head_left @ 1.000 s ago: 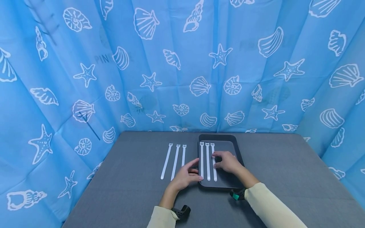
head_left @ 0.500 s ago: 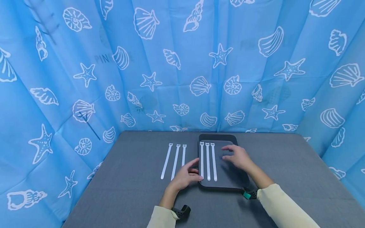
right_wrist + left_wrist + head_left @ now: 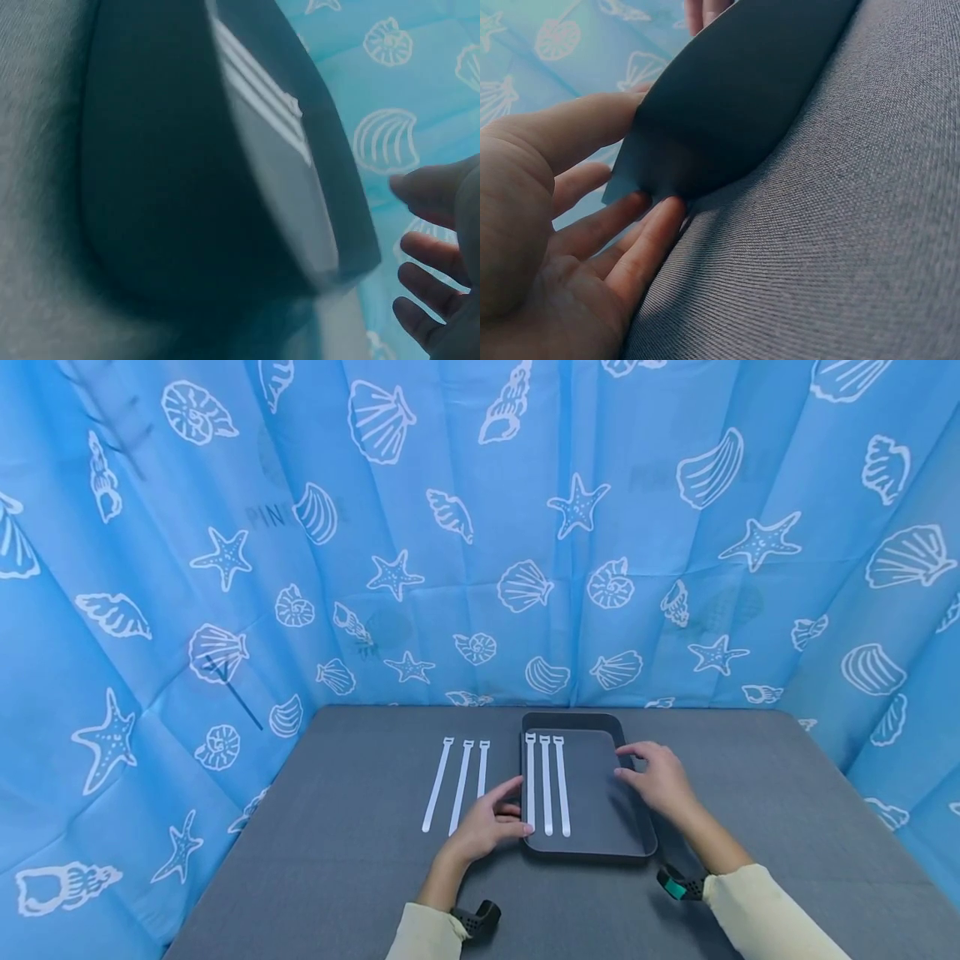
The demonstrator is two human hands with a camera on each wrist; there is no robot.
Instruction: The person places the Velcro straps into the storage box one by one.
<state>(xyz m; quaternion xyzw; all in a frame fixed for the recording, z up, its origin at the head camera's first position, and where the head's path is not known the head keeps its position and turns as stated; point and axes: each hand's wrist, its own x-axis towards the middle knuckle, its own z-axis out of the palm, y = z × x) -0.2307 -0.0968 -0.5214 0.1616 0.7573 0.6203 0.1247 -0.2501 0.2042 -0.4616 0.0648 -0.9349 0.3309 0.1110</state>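
Note:
A dark grey tray [image 3: 597, 814] lies on the table with three white straps [image 3: 547, 789] side by side along its left part; each has a slotted head, like a cable tie. My left hand [image 3: 480, 828] holds the tray's left wall: in the left wrist view the thumb reaches over the rim and the fingertips touch the outside of the tray [image 3: 720, 112]. Over the tray's right rim hovers my right hand [image 3: 663, 781], its fingers relaxed and holding nothing. In the right wrist view that hand [image 3: 439, 247] stands apart from the tray [image 3: 165, 165].
Three more white straps [image 3: 460, 785] lie on the grey cloth-covered table [image 3: 360, 827] left of the tray, their lower ends partly behind my left hand. A blue curtain [image 3: 465, 552] with white shell prints hangs behind the table.
My right hand has let go of the rightmost strap in the tray and moved right, to the tray's right rim. The left hand has stayed on the tray's left wall.

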